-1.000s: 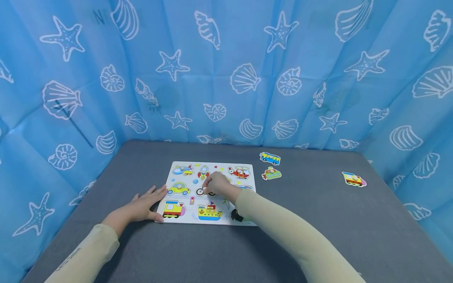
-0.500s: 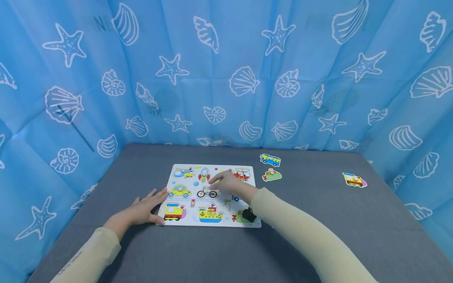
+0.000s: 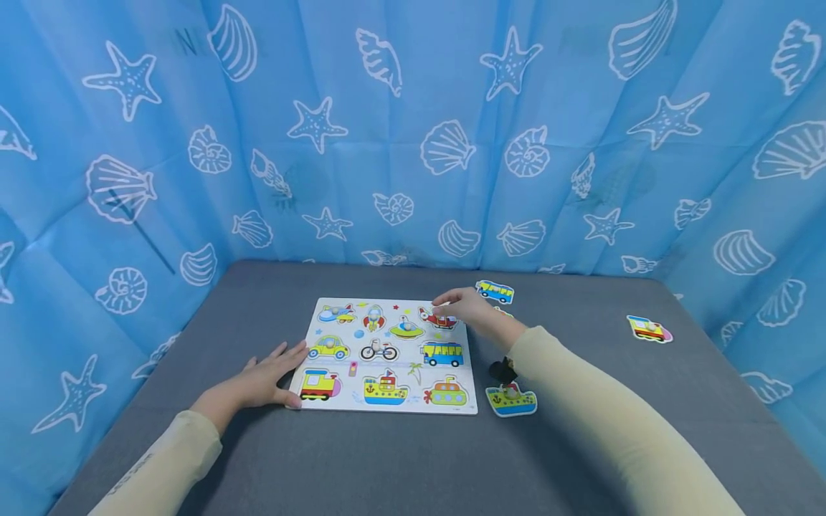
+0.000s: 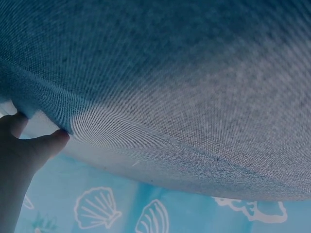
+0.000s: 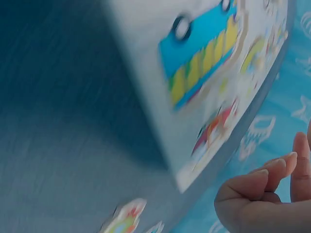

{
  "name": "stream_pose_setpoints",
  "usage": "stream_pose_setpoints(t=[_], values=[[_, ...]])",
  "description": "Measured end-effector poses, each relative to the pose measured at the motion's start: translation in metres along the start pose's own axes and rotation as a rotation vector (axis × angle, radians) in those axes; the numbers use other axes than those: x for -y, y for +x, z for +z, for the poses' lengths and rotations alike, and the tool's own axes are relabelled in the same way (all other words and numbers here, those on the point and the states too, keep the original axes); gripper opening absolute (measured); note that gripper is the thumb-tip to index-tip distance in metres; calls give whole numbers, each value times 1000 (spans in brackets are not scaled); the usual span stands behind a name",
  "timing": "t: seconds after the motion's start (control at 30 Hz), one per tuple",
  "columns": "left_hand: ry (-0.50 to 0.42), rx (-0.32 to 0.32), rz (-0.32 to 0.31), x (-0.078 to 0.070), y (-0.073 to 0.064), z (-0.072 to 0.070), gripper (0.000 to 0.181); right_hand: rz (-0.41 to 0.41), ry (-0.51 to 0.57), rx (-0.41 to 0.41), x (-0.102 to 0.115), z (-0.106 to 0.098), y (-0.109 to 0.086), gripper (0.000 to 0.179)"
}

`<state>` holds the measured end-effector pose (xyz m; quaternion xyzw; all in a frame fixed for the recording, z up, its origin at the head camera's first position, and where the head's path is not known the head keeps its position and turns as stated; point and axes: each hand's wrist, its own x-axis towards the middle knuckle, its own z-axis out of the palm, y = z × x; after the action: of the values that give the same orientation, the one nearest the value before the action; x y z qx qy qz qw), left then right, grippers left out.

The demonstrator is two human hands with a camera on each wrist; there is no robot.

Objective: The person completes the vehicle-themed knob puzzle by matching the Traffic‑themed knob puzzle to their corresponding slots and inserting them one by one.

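A white peg puzzle board point(image 3: 387, 365) with vehicle pictures lies on the table. My left hand point(image 3: 263, 376) rests at its left edge, fingers spread, thumb at the near corner; the left wrist view shows the thumb point(image 4: 51, 143) and a finger. My right hand point(image 3: 466, 308) hovers over the board's upper right corner, partly covering the helicopter piece point(image 3: 445, 322). In the right wrist view, the right hand's fingers point(image 5: 243, 187) are loosely bent with nothing between them. The bicycle piece point(image 3: 378, 350), with its knob, sits in the board's middle slot.
Right of the board lie a bus piece point(image 3: 495, 292), a mostly hidden submarine piece point(image 3: 505, 312) and a ship piece point(image 3: 512, 401) beside the right sleeve. A train piece point(image 3: 648, 329) lies farther right. A blue shell-patterned curtain point(image 3: 413, 143) hangs behind the grey table point(image 3: 361, 459).
My right hand has risen off the bicycle piece and moved right to the board's upper right corner, uncovering the middle of the board and the ship piece. My left hand stays in place.
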<state>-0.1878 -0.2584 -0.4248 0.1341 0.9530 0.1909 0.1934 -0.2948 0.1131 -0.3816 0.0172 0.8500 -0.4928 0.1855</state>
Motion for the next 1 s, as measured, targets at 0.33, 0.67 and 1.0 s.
stream_pose_setpoints(t=[0.33,0.67,1.0], values=[[-7,8,6,5,3,1,108,7,34,-83,-28,-52,14,39],[-17,6,-2,5,3,1,108,-123,-36,-187,-51,-77,33,37],[-16,4,-3,2,1,1,107,-75,-157,-246,-72,-89,50,41]])
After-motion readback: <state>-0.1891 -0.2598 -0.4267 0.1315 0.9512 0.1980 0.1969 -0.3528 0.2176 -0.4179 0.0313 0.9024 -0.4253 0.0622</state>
